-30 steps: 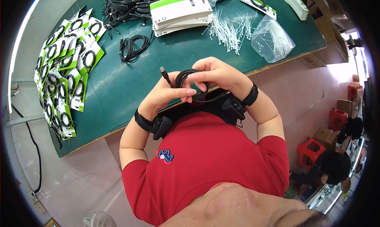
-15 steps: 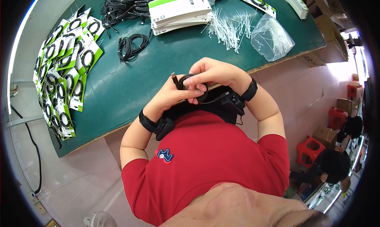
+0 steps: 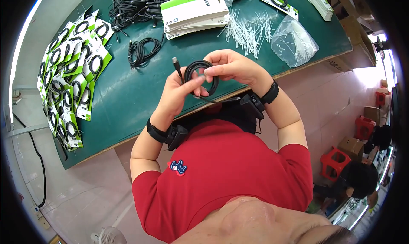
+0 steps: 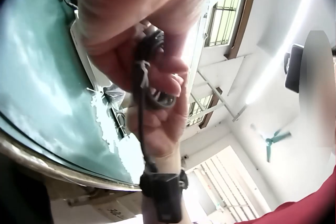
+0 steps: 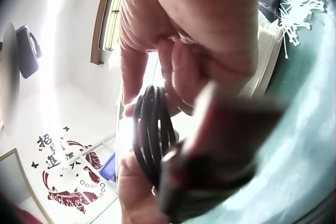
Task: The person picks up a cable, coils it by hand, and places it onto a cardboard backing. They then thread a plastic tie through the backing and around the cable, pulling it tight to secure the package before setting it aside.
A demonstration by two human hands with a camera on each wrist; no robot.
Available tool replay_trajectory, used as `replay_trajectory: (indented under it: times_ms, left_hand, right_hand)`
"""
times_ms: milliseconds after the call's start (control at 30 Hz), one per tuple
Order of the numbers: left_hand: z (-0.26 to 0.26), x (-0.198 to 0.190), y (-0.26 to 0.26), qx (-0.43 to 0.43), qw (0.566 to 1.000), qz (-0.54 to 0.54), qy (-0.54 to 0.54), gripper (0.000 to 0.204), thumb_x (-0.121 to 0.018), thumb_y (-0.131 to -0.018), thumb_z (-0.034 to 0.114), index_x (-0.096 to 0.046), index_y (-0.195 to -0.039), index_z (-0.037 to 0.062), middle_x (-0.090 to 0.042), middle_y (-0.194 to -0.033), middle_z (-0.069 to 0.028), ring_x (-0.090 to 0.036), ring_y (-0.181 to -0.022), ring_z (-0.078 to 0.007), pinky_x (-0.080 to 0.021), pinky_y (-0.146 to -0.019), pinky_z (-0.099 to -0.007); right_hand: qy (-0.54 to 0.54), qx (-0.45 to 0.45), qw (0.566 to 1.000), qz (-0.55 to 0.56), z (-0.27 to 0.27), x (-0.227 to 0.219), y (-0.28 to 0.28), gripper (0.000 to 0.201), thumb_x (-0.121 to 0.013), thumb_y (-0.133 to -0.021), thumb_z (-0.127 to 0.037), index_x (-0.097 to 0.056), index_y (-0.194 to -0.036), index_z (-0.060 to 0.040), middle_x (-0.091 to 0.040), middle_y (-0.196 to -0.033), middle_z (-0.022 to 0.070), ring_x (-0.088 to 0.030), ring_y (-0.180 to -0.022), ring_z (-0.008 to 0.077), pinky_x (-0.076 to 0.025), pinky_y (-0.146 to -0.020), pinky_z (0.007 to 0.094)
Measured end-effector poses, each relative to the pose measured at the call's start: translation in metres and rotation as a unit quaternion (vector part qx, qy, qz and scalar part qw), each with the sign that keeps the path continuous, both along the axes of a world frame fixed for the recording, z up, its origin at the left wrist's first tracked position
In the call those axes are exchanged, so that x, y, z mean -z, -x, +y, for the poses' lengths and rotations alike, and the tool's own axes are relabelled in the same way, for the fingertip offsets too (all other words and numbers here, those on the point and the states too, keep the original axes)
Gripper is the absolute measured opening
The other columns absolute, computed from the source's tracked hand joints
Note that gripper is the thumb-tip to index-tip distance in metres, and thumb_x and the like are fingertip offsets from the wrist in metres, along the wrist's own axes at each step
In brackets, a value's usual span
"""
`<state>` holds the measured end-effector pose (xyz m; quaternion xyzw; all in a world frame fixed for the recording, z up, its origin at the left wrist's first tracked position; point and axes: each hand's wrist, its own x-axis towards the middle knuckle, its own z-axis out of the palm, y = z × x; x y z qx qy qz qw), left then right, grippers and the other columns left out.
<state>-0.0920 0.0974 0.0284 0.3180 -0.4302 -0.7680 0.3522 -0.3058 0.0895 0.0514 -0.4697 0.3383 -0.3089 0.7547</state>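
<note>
In the head view a coiled black USB cable (image 3: 214,85) is held between both hands, over the table's front edge. The left hand (image 3: 174,93) grips the coil's left side, and one plug (image 3: 176,65) sticks up beside its fingers. At the coil's right side, the right hand (image 3: 234,68) pinches the loops between thumb and fingers. The right wrist view shows the stacked loops (image 5: 149,134) edge-on, with a large blurred plug (image 5: 220,150) close to the camera. In the left wrist view a length of cable (image 4: 140,108) runs down past the right hand's fingers.
On the green table (image 3: 115,90) are carded cables (image 3: 70,61) at left, a black cable heap (image 3: 136,5), a loose coil (image 3: 142,52) and stacked cards (image 3: 194,14). White cable ties (image 3: 251,33), a plastic bag (image 3: 294,44) and one carded cable (image 3: 279,3) lie at right.
Both hands have moved forward and up a little with the cable. Its coil now faces the head camera more fully as a round ring, and the plug points up further left.
</note>
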Motion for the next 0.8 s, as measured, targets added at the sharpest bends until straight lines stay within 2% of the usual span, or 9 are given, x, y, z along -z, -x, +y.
replay_trajectory:
  times_ms: [33, 167, 267, 300, 400, 533, 700, 800]
  left_hand:
    - [-0.001, 0.000, 0.000, -0.002, 1.000, 0.000, 0.001, 0.024, -0.067, -0.088, 0.011, -0.061, -0.107, -0.0009, -0.064, -0.077, -0.0031, -0.064, -0.067, -0.0117, -0.049, -0.060, -0.0228]
    - [-0.005, -0.004, 0.003, -0.054, 0.998, -0.012, 0.002, 0.028, -0.064, -0.090, 0.011, -0.059, -0.114, -0.0015, -0.059, -0.074, -0.0003, -0.056, -0.062, -0.0074, -0.043, -0.055, -0.0210]
    - [-0.008, -0.014, 0.004, -0.033, 0.998, 0.013, -0.044, 0.027, -0.061, -0.093, 0.013, -0.059, -0.116, -0.0024, -0.050, -0.069, 0.0024, -0.043, -0.056, -0.0044, -0.034, -0.052, -0.0203]
    - [-0.009, -0.014, 0.005, -0.032, 0.998, 0.013, -0.044, 0.027, -0.061, -0.093, 0.013, -0.059, -0.116, -0.0024, -0.050, -0.069, 0.0024, -0.043, -0.056, -0.0044, -0.034, -0.052, -0.0203]
    - [-0.014, -0.014, 0.003, -0.092, 0.993, 0.063, -0.050, 0.028, -0.057, -0.097, 0.014, -0.057, -0.119, -0.0029, -0.042, -0.067, 0.0040, -0.032, -0.054, -0.0041, -0.030, -0.051, -0.0213]
    - [-0.014, -0.008, 0.000, -0.104, 0.980, 0.130, -0.110, 0.030, -0.054, -0.098, 0.017, -0.055, -0.121, -0.0030, -0.039, -0.066, 0.0040, -0.032, -0.053, -0.0042, -0.031, -0.051, -0.0218]
    - [-0.008, -0.003, -0.002, -0.102, 0.972, 0.179, -0.109, 0.032, -0.053, -0.099, 0.018, -0.053, -0.124, -0.0021, -0.038, -0.065, 0.0035, -0.032, -0.052, -0.0046, -0.031, -0.051, -0.0222]
    - [-0.007, -0.003, -0.003, -0.075, 0.979, 0.181, -0.059, 0.031, -0.051, -0.100, 0.019, -0.053, -0.123, -0.0009, -0.042, -0.067, 0.0022, -0.033, -0.052, -0.0044, -0.032, -0.051, -0.0223]
  right_hand:
    - [0.005, 0.016, 1.000, -0.012, 0.000, 0.002, 0.000, 0.014, -0.063, -0.092, -0.021, -0.065, -0.091, -0.0070, -0.062, -0.071, -0.0004, -0.043, -0.054, 0.0002, -0.025, -0.046, 0.0171]
    - [-0.012, -0.013, 0.999, -0.029, -0.004, 0.019, -0.001, 0.014, -0.060, -0.094, -0.021, -0.063, -0.094, -0.0065, -0.062, -0.075, 0.0002, -0.040, -0.053, 0.0005, -0.025, -0.046, 0.0175]
    - [-0.028, -0.030, 0.998, -0.038, -0.003, 0.016, -0.001, 0.015, -0.059, -0.095, -0.021, -0.062, -0.093, -0.0064, -0.063, -0.077, 0.0011, -0.038, -0.052, 0.0005, -0.025, -0.046, 0.0175]
    - [-0.035, -0.038, 0.998, -0.040, -0.003, 0.015, -0.001, 0.016, -0.058, -0.096, -0.022, -0.061, -0.092, -0.0063, -0.063, -0.078, 0.0015, -0.038, -0.052, 0.0006, -0.025, -0.046, 0.0175]
    - [-0.015, -0.027, 0.998, -0.059, 0.002, 0.018, -0.008, 0.020, -0.059, -0.096, -0.024, -0.062, -0.093, -0.0043, -0.062, -0.076, 0.0008, -0.036, -0.051, 0.0003, -0.024, -0.044, 0.0174]
    - [-0.022, -0.016, 0.997, -0.071, -0.003, 0.023, -0.004, 0.021, -0.057, -0.097, -0.023, -0.059, -0.090, -0.0042, -0.061, -0.076, 0.0012, -0.034, -0.049, -0.0007, -0.023, -0.043, 0.0168]
    - [-0.033, -0.006, 0.996, -0.082, -0.005, 0.017, -0.006, 0.019, -0.056, -0.097, -0.020, -0.058, -0.089, -0.0026, -0.059, -0.075, 0.0015, -0.032, -0.048, -0.0014, -0.023, -0.041, 0.0164]
    - [-0.055, -0.019, 0.994, -0.097, -0.010, 0.018, -0.005, 0.021, -0.054, -0.098, -0.021, -0.060, -0.093, -0.0013, -0.059, -0.074, 0.0018, -0.031, -0.047, -0.0011, -0.023, -0.040, 0.0160]
